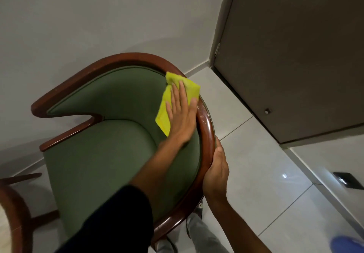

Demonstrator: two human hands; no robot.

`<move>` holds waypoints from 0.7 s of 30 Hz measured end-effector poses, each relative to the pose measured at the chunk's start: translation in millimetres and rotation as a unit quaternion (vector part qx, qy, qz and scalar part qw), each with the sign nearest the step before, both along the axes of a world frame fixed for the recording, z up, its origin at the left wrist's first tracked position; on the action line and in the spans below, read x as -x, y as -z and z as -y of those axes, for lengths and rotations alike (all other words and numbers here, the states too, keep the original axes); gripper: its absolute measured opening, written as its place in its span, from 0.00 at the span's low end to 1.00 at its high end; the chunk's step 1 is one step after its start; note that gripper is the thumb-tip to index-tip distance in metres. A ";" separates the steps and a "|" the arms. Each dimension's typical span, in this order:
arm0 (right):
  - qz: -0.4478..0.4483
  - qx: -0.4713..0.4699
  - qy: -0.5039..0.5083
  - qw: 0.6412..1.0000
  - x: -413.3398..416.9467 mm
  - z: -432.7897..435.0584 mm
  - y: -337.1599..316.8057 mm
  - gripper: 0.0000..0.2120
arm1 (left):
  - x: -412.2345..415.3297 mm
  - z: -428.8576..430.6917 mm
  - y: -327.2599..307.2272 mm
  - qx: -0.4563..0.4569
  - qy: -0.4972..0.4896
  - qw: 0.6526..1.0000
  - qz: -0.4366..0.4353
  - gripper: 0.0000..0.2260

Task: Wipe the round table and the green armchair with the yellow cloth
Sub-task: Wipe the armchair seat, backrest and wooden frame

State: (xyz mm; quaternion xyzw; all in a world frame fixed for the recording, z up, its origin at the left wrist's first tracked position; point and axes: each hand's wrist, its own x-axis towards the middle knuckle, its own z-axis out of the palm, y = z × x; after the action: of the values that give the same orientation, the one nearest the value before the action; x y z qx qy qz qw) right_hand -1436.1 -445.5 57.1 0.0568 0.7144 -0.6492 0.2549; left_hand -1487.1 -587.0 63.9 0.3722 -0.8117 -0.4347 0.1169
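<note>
The left hand point(180, 115) lies flat and open, fingers spread, palm pressed down on the cloth point(178, 99). It does not grip the cloth; it pins it against the green padding on the inner side of the chair point(110, 144). The forearm crosses the seat, and a dark sleeve point(118, 219) covers it from the elbow down.

The cloth is yellow and folded into a rough rectangle. Its long axis runs from the chair's wooden rim point(206, 134) down toward the seat. The upper end drapes over the rim; the lower end points at the seat. Most of the cloth shows beyond the fingertips and to the thumb side of the hand; the middle part is hidden under the palm.

The right hand point(216, 172) is closed around the rim, on the same arm of the chair, nearer the camera than the cloth. The fingers wrap the outer face of the rim; the thumb lies along its top edge.

Pale scuff marks show on the rim between the cloth and the right hand.

The chair stands on a pale tiled floor point(256, 154), near a wall point(98, 16). A grey door point(295, 56) stands beyond the chair on the rim side. Part of a wooden table point(13, 209) shows at the opposite side of the chair.
</note>
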 end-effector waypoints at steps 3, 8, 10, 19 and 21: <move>0.047 0.031 -0.007 0.998 0.9 -4.4 2.6 0.22 | 9.2 21.0 -6.3 0.038 0.025 0.999 -0.018 0.25; 0.080 0.047 -0.010 0.996 0.5 -9.7 7.2 0.22 | -35.2 -29.2 0.0 0.139 0.207 0.967 -0.057 0.19; -0.079 -0.064 -0.061 0.993 -18.7 -24.5 5.4 0.22 | -60.0 -41.2 -1.1 0.189 0.316 0.928 -0.052 0.19; -0.443 -0.317 -0.256 0.798 -57.8 -62.9 14.6 0.26 | 19.6 58.2 -33.6 0.304 0.325 0.893 0.071 0.20; -0.454 -0.324 -0.276 0.783 -62.6 -61.8 14.7 0.25 | 31.3 73.0 -36.0 0.316 0.307 0.893 0.090 0.19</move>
State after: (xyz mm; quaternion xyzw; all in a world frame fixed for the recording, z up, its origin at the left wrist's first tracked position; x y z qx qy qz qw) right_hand -1373.5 -383.7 42.4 -0.3649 0.9009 -0.2322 0.0358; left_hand -1518.4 -660.0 99.9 0.0855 -0.9871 -0.1346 0.0155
